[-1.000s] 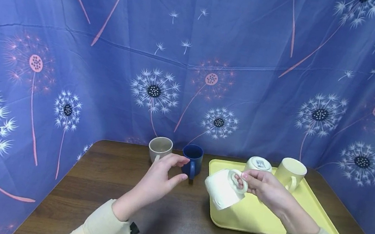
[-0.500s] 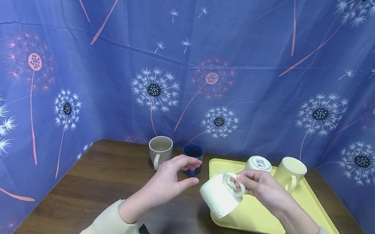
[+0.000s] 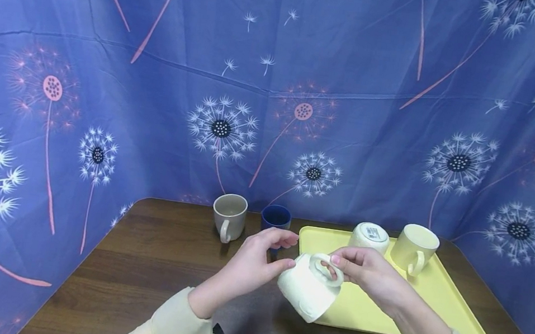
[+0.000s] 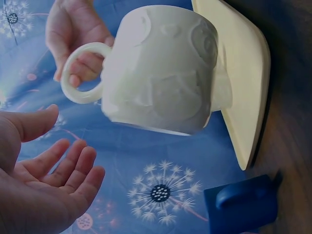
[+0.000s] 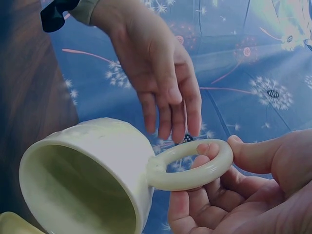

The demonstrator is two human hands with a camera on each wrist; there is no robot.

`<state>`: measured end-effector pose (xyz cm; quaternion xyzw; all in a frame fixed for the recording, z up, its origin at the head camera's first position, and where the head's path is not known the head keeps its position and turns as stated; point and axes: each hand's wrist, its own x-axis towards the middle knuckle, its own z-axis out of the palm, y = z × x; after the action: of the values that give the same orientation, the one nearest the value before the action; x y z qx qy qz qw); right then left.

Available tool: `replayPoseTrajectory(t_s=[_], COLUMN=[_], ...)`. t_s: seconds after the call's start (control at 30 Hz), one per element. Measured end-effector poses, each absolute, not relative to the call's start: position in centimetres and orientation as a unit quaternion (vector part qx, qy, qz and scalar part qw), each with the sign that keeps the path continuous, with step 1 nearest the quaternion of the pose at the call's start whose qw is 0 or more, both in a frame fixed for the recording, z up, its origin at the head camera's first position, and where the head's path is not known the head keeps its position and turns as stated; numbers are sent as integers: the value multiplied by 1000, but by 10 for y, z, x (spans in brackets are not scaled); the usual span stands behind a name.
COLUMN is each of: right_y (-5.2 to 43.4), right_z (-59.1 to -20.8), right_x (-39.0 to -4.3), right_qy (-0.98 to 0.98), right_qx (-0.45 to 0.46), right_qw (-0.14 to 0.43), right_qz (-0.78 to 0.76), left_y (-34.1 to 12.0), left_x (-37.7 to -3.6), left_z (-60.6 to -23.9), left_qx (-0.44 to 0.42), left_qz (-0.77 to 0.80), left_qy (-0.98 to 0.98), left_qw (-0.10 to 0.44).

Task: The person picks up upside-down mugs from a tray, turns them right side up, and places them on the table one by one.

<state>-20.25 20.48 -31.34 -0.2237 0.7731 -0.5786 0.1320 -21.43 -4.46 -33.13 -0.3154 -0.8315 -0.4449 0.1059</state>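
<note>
Over table [image 3: 143, 263]: white mug [image 3: 306, 290] (right-hand [image 3: 370, 272] grip)

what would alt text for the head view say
A right hand holds a tilted cream mug by its handle above a dark wooden table, while the open left hand reaches toward its base. Behind sit a beige mug, a blue mug and a yellow tray with two more mugs.

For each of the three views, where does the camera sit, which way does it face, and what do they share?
Head: worn high, looking forward and down at the table, yellow tray, both hands and sleeves.
Left wrist: beside the open left hand, facing the white mug.
Right wrist: behind the right hand, which pinches the mug's handle.
All three share that mug.
</note>
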Motion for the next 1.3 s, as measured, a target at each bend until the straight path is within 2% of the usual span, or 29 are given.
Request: replayPoseTrajectory(t_s=[0.67,0.93,1.3], right_y=[192,190,187], right_z=[-308,-307,-308], right_x=[-196,-195,-194], right_qy=[785,789,803], right_qx=[-240,-244,-244], right_qw=[133,129,121], right_qz=[-556,-548,-530], left_y=[-33,-30,-28], left_x=[-216,-216,-213], left_z=[-341,-344,-351], left_qx=[-355,-358,-367], left_qz=[-445,-451,-453], left_qy=[-818,-810,-795], left_qw=[86,110,169])
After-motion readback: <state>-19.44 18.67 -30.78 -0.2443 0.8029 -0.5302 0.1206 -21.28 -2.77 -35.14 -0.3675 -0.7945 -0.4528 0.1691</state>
